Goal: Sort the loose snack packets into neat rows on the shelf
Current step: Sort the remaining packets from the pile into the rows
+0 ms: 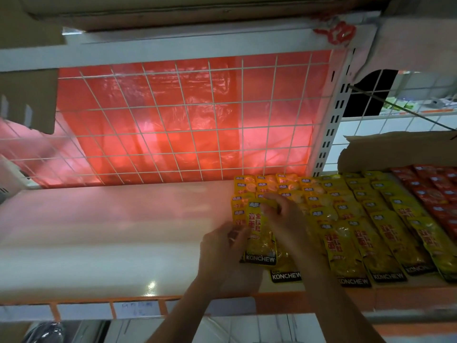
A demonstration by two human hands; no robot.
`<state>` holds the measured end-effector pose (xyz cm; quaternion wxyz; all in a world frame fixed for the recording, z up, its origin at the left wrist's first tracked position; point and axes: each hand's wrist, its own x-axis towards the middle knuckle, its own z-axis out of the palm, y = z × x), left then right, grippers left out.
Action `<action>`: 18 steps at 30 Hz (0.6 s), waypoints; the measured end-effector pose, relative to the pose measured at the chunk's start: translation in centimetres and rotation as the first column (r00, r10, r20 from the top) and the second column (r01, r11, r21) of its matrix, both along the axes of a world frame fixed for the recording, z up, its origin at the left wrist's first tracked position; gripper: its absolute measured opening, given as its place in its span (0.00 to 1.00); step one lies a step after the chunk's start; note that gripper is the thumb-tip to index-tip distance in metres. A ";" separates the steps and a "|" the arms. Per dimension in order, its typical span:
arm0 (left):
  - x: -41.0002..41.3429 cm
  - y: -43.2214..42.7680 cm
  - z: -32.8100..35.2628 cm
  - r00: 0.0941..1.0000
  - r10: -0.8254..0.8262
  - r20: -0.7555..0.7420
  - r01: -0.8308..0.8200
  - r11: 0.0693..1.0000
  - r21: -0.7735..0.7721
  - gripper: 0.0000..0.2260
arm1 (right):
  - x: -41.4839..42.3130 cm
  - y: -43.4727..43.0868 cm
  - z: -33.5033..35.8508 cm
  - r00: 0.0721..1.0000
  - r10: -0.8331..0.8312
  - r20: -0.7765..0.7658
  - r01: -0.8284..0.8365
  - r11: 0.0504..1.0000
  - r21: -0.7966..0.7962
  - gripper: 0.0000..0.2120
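The person holds a yellow packet (261,233) over the leftmost row on the shelf (111,231). The left hand (227,251) pinches its left edge, and the right hand (286,219) has its fingers (272,206) curled on its top. It should be laid down square, bottom edge level with the neighbouring rows (358,219), evenly overlapping the one beneath. Pressing it flat before release should stop it sliding left.
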<state>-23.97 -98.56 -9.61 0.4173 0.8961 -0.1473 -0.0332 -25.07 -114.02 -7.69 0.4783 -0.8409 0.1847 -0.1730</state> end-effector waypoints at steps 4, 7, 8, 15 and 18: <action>0.0 0.1 0.3 0.982 -0.046 -0.185 0.018 0.989 -0.150 0.08 | -0.2 0.9 0.1 0.999 0.043 -0.001 -0.043 0.999 -0.005 0.17; 0.0 0.7 0.1 0.972 -0.011 -0.235 -0.028 0.987 -0.159 0.08 | -0.3 0.9 0.0 0.999 0.035 -0.011 -0.036 0.992 -0.124 0.17; -0.1 1.0 0.0 0.970 -0.006 -0.243 -0.033 0.987 -0.158 0.07 | -0.3 0.7 -0.2 1.000 0.011 0.001 -0.010 0.987 -0.160 0.17; -0.9 1.4 0.0 0.982 0.009 -0.190 -0.007 1.000 0.015 0.07 | -1.3 -1.0 -0.9 0.998 -0.047 0.042 0.055 0.975 -0.215 0.11; -1.2 1.2 0.1 0.988 0.011 -0.156 0.003 0.996 0.092 0.09 | -1.9 -1.2 -1.2 0.996 -0.057 0.071 0.070 0.977 -0.203 0.11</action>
